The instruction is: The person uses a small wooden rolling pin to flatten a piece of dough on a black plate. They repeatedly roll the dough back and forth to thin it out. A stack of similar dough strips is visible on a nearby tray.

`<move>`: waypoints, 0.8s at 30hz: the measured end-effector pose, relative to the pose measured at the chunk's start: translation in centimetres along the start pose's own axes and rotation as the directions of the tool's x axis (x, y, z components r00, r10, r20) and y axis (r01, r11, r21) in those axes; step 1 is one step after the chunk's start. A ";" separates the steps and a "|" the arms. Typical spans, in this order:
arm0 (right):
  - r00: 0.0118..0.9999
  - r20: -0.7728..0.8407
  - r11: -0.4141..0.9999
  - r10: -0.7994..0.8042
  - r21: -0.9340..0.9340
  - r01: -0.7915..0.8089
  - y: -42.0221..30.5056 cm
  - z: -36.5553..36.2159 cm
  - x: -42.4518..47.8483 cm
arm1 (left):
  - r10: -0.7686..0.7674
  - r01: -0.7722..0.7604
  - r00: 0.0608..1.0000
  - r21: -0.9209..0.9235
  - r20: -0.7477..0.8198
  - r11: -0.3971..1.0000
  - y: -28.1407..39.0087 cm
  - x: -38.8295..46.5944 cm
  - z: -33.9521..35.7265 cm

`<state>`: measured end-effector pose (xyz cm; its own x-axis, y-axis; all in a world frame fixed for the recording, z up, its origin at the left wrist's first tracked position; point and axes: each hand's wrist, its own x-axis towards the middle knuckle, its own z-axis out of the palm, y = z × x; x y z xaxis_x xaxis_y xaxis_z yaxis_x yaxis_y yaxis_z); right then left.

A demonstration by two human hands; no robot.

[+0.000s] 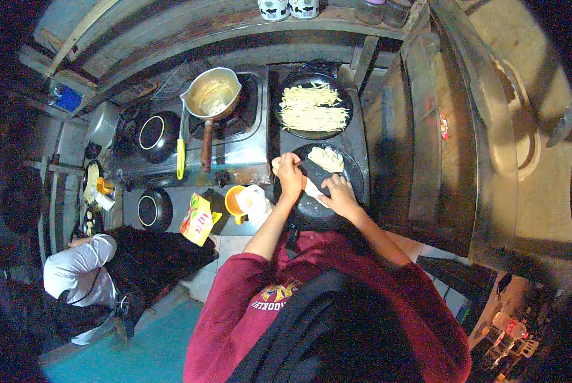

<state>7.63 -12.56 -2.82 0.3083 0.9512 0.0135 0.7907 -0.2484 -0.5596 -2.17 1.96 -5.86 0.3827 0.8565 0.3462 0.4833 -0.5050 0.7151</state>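
A flat white piece (313,190) spans the gap between my hands, over a round black tray (310,216). I cannot tell whether it is dough or a blade. My left hand (288,174) is curled around its upper left end. At the lower right end, the thumb of my right hand (341,196) touches it, the fingers bent over the tray; their grip is unclear. A pale lump of dough (326,159) lies on the tray just beyond my hands. Farther back, thin dough strips (313,118) lie in two rows on another black tray (293,134).
Left of the trays, a saucepan (212,93) sits on a gas stove (254,129), beside a yellow-handled utensil (180,158). An orange cup (234,201), a white plastic bag (255,205) and a yellow packet (199,220) stand nearer. Another person (77,268) works at the left.
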 end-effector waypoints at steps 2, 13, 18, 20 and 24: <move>0.999 0.043 0.999 0.013 -0.048 -0.011 0.0 1.2 -0.2 | -0.033 0.027 0.995 -0.062 -0.095 0.998 0.0 -0.7 0.2; 0.970 0.045 0.971 0.241 0.002 -0.241 -1.8 2.8 0.1 | -0.261 0.437 0.883 -0.481 0.390 0.760 -1.7 -4.7 -2.4; 0.999 -0.026 0.985 0.029 0.171 -0.024 -0.2 3.0 0.0 | -0.243 0.485 0.799 -0.350 0.550 0.801 -2.6 -5.2 -2.7; 0.984 0.078 0.909 0.158 0.377 -0.176 0.1 2.8 0.3 | -0.378 0.612 0.552 -0.053 0.743 0.789 -2.7 -5.2 -3.4; 0.971 0.125 0.759 0.203 0.607 -0.237 2.0 4.4 0.3 | -0.401 0.959 0.042 0.076 0.915 0.273 -1.1 -5.3 -3.9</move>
<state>6.98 -11.97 -7.54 0.3939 0.8961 -0.2045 0.2057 -0.3028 -0.9306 -7.83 -1.62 -6.07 0.5424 0.1411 -0.8282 0.5588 0.6755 0.4811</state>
